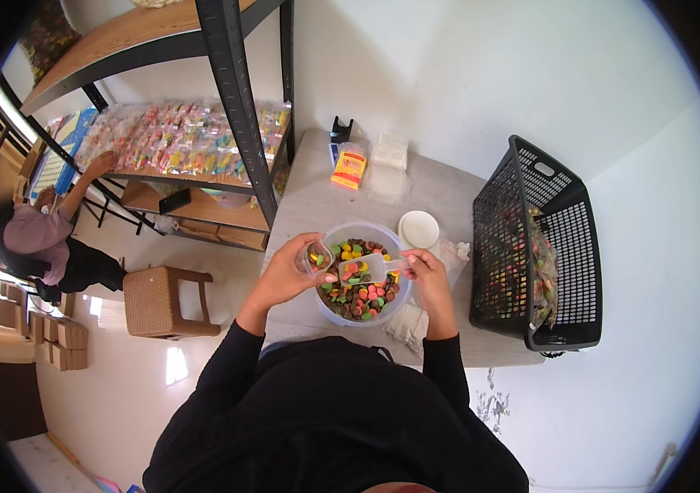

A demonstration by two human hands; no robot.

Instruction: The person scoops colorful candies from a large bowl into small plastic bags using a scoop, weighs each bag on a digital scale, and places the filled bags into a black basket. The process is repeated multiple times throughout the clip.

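Note:
My left hand (285, 269) grips a clear plastic cup (316, 257) tilted over the left rim of a round plastic tub (329, 313). Some colored candies lie inside the cup. My right hand (427, 274) pinches the handle of a translucent plastic scoop (367, 269), which holds several candies above the tub, its mouth near the cup. Brown, yellow, green and pink button-shaped candies (363, 302) fill much of the tub. A round white lid (419, 229) rests just behind the tub, at its right.
A black plastic basket (534, 345) with bagged candies stands at the right. Clear plastic bags (390, 154) and a yellow packet (348, 170) lie at the table's back. At left are a shelf of packed candies (165, 138), a woven-pattern stool (149, 302) and a co-worker (39, 240).

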